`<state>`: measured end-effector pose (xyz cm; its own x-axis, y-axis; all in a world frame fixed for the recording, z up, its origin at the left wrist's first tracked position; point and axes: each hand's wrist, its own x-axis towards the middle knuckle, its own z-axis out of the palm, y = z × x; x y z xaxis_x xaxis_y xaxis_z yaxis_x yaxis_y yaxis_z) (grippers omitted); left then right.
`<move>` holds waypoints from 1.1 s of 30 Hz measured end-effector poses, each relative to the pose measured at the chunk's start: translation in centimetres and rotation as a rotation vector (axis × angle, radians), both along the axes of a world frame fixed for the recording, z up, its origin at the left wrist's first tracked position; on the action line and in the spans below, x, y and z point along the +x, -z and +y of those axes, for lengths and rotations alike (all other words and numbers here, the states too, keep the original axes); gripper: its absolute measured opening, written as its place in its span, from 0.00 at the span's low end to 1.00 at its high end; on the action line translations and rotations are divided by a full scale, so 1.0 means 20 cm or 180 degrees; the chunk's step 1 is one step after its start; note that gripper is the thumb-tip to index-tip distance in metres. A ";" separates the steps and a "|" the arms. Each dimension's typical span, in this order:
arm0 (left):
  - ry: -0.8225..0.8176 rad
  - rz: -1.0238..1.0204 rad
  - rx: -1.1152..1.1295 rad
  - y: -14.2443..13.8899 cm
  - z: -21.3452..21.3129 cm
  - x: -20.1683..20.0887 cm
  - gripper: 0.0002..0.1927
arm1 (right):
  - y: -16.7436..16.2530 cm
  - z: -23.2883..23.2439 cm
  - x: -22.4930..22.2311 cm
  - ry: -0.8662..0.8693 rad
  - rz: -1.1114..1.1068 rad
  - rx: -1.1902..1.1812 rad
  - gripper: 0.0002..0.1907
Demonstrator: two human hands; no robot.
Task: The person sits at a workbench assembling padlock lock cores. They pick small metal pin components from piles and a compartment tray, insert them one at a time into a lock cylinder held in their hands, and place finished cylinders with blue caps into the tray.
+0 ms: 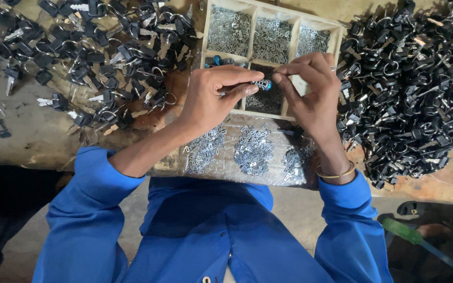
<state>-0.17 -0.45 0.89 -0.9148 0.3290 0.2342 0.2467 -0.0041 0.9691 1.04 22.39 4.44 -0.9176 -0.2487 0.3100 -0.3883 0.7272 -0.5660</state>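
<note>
- Left hand (213, 99): grip closed; a small metal cylinder with a blue end (263, 84) is pinched between thumb and forefinger.
- Cylinder position: held in the air between the two hands, above the lower compartments of the wooden tray (336, 32), not resting on anything.
- Long axis: lies roughly left to right, blue end turned toward the right hand; the left grip takes the opposite end.
- Right hand (310, 89): fingertips pressed together just right of and slightly above the cylinder's blue end. Something tiny may be nipped there; the view is too small to tell. A ring and a bangle are worn on this hand.
- Nearness: both hands meet at the cylinder; the left carries it, the right approaches from its free end.
- Outward: tray compartments hold small silver parts; three heaps of similar silver pieces (252, 152) lie on the bench (27, 131) near its front edge.
- Further out: black-headed keys on rings (106, 52) to the left, a larger black pile (415, 89) to the right.
</note>
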 end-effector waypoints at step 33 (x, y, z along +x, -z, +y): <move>0.0132 -0.0092 0.0229 0.04 0.00 0.00 0.08 | 0.10 -0.01 0.03 -0.0021 -0.1292 -0.2684 0.07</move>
